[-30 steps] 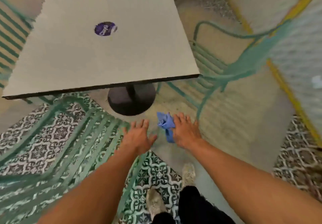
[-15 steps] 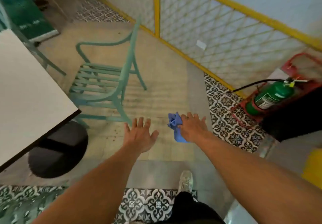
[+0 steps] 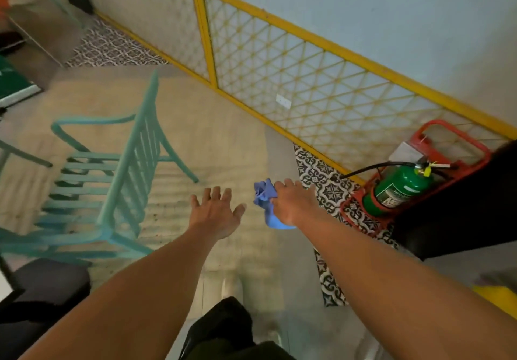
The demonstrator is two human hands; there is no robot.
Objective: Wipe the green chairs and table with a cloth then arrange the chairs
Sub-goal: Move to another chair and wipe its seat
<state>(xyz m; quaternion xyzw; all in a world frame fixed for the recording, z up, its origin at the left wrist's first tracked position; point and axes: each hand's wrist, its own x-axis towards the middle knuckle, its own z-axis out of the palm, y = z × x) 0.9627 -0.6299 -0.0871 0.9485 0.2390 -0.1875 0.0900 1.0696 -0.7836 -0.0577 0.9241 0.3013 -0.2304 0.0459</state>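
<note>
- Gripping the blue cloth, your right hand has its fingers curled round it; the bunched cloth sticks out on the left of the knuckles and hangs below the palm.
- Your left hand is spread flat, fingers straight, holding nothing, just left of the cloth and apart from it.
- Your green chair stands to the left, farther off, touching neither hand.
- Right of your hands, a green extinguisher sits by the yellow fence.
</note>
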